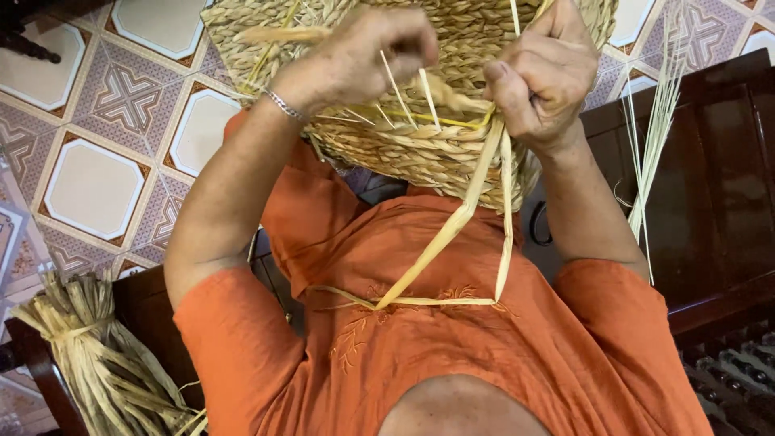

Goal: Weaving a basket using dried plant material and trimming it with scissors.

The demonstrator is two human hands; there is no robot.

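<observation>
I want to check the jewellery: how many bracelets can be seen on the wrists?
1. A thin silver bracelet sits on the wrist of the left hand. The wrist of the right hand looks bare, though its far side is hidden.

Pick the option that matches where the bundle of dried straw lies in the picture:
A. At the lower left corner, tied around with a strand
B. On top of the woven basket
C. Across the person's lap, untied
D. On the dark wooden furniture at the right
A: the bundle of dried straw sits at the lower left corner, bound by a strand, well apart from the woven basket that the left hand and right hand work on.
</observation>
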